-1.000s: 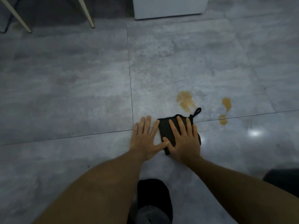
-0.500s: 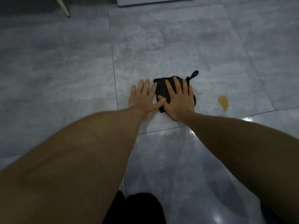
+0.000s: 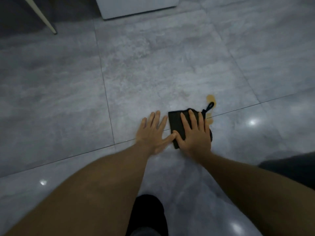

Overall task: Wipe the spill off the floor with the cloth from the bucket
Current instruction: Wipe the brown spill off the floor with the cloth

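Note:
A black cloth (image 3: 175, 122) with a hanging loop (image 3: 210, 106) lies flat on the grey tiled floor (image 3: 153, 74). My right hand (image 3: 195, 133) presses flat on top of it, fingers spread. Just left of the cloth, my left hand (image 3: 153, 132) rests flat and open on the bare tile, its thumb touching the cloth's edge. An orange spill (image 3: 211, 98) shows beyond the loop, and a fainter orange patch (image 3: 210, 120) lies beside the cloth's right edge. No bucket is in view.
A white cabinet base (image 3: 136, 7) stands at the far middle and a pale furniture leg (image 3: 42, 17) at the far left. My dark-clothed knee (image 3: 148, 215) is at the bottom, with a dark shape (image 3: 289, 169) at the right edge.
Both hands pushed the cloth forward over the left orange patch, then drew it back and rightwards. That left patch no longer shows; the cloth now lies against the right-hand spill.

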`<state>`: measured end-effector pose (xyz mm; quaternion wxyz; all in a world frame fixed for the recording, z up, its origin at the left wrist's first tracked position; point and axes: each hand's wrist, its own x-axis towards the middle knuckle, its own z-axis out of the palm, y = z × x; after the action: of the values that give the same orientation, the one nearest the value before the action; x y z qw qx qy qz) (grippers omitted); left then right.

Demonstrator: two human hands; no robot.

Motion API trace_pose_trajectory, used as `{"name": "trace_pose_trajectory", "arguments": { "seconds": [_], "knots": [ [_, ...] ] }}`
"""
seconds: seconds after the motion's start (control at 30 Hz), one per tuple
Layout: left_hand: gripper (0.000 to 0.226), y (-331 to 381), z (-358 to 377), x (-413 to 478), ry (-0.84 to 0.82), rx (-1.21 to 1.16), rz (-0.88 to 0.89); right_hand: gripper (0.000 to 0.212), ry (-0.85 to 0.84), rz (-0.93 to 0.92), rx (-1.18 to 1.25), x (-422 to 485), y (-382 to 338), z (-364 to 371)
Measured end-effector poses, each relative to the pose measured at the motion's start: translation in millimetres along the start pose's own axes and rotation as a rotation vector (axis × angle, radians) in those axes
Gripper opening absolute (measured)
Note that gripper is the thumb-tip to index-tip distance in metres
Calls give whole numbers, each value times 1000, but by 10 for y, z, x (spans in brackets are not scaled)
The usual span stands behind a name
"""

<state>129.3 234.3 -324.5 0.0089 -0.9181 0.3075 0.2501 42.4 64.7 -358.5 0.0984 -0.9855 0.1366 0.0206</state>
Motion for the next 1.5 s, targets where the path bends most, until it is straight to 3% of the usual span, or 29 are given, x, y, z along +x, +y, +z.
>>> {"name": "trace_pose_trajectory", "arguments": {
  "seconds": [0.23,0.4,0.77,1.17,1.5],
  "knots": [
    [94,548,152,115,36,6,8,70,54,50,38,-230,205,20],
    [92,650,-105,674,94,-3,48,72,56,91,5,345,479,-25],
    [90,1031,-656,1644,62,-8,84,79,-33,156,-56,1268,1027,-266],
    [85,1580,-347,1280,-12,44,258,76,24,262,-40,514,1551,-328],
    [92,1156,-125,621,-8,26,235,79,-15,150,-50,30,1041,-169]
  ]
}}
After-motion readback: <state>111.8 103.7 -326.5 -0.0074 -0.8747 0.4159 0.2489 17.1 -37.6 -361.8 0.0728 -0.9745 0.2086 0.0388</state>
